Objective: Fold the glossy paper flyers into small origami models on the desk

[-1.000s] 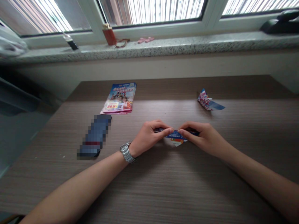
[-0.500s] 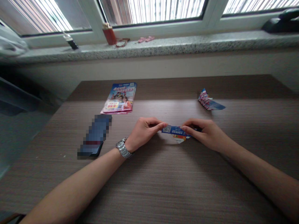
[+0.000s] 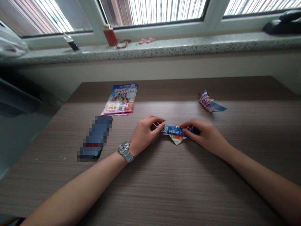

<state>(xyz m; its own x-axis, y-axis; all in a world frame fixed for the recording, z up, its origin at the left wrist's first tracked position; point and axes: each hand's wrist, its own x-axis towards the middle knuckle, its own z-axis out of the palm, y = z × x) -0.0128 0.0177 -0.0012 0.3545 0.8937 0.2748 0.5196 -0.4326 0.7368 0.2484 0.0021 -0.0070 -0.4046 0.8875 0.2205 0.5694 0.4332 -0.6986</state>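
Note:
Between my hands is a folded paper flyer [image 3: 174, 130], a blue strip with a QR code at its left end and a pointed white-and-orange flap below. My left hand [image 3: 148, 133], with a metal watch [image 3: 126, 151] on its wrist, grips the strip's left end between thumb and fingers. At the other end, my right hand [image 3: 201, 132] pinches the strip, its thumb on top; part of the paper is hidden under those fingers. Beyond the right hand lies another folded paper piece [image 3: 211, 102].
A stack of printed flyers [image 3: 121, 99] lies at the back left of the wooden table [image 3: 150, 188]. Nearer me is a phone [image 3: 96, 136], blurred by pixelation. On the stone windowsill [image 3: 188, 45] stand a red container [image 3: 110, 36] and small items.
Both hands and the folded flyer have shifted slightly left. The strip lies flatter, and its pointed flap shows more fully. The left fingers have moved over the strip's left end.

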